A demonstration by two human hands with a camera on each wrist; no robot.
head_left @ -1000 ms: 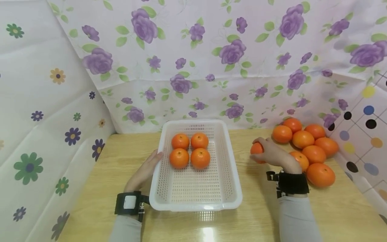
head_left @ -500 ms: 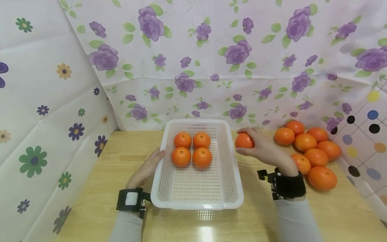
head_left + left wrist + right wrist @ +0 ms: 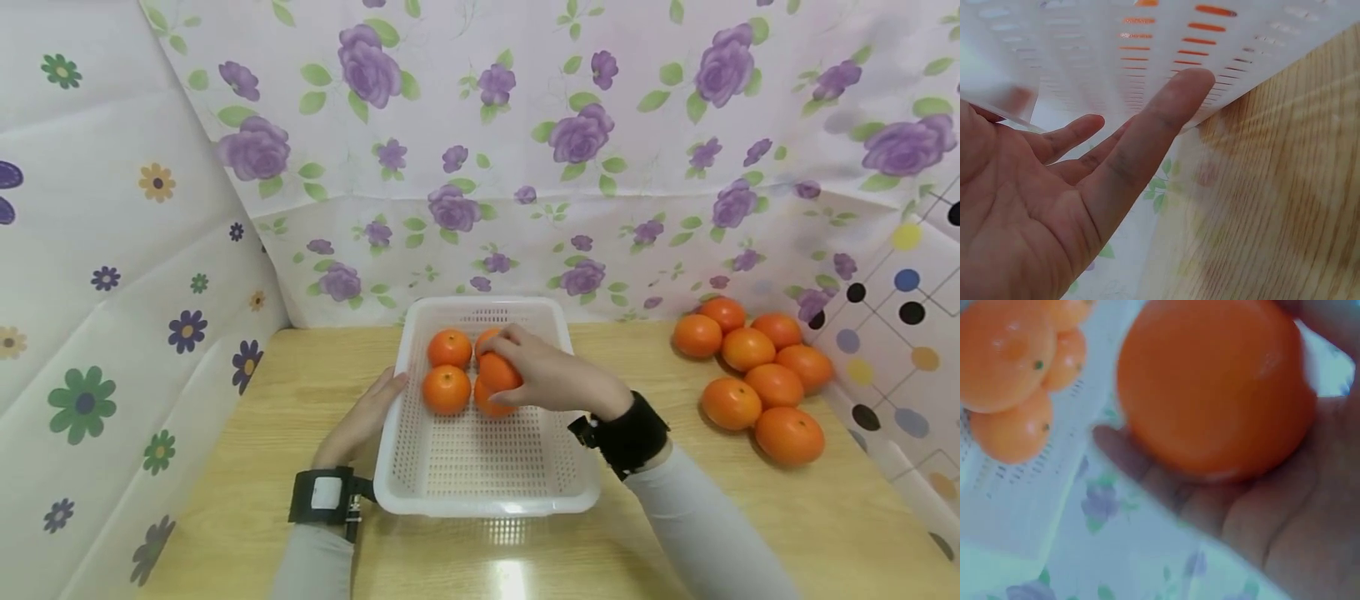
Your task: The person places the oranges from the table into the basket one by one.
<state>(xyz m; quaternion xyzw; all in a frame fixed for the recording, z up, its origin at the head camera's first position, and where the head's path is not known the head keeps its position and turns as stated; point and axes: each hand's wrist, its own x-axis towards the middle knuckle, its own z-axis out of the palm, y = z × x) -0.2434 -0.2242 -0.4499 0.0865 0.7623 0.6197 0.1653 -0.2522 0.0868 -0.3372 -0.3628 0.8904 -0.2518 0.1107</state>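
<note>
My right hand grips an orange between thumb and curled fingers. It is over the white plastic basket, where the orange overlaps the two right-hand oranges in the head view. In the right wrist view this orange fills the palm, with basket oranges at the left. Two more oranges, a rear one and a front one, sit in the basket's left column. My left hand rests against the basket's left side. Its extended fingers lie along the slotted outer wall in the left wrist view.
Several loose oranges are grouped on the wooden table at the right. A flowered cloth hangs behind the table, and patterned sheets stand at its left and right sides.
My right hand has carried the orange leftward from beside the loose group, past the basket's right rim, to above the oranges inside. My left hand has stayed at the basket's left side.
</note>
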